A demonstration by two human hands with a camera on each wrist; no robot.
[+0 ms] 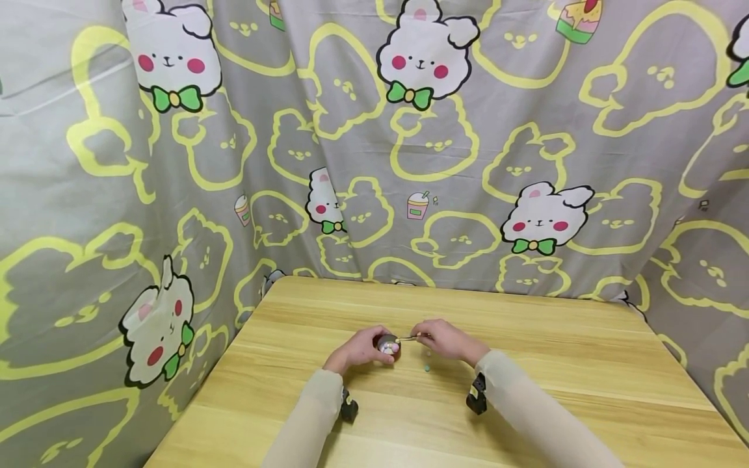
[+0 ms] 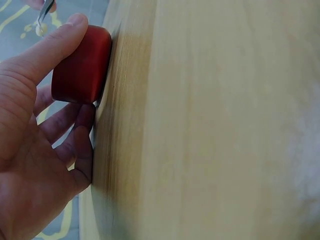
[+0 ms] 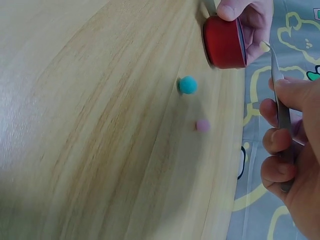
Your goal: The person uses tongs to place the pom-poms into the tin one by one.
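Note:
My left hand [image 1: 364, 348] grips a small round red tin [image 2: 82, 65] that stands on the table, thumb on one side and fingers on the other. Several pale and pink balls [image 1: 389, 348] lie inside the tin in the head view. In my right hand [image 1: 443, 338] is a pair of metal tweezers [image 3: 281, 105] with bent tips, and a small yellow ball [image 3: 264, 46] sits at those tips, beside the tin's mouth. A teal ball [image 3: 188, 85] and a smaller pink ball [image 3: 202, 125] lie on the wood near the tin.
The light wooden table [image 1: 526, 403] spreads around both hands. A grey curtain [image 1: 363, 149] with cartoon rabbits hangs behind the table and along its sides. Each wrist carries a black camera, such as the right wrist camera [image 1: 476, 394].

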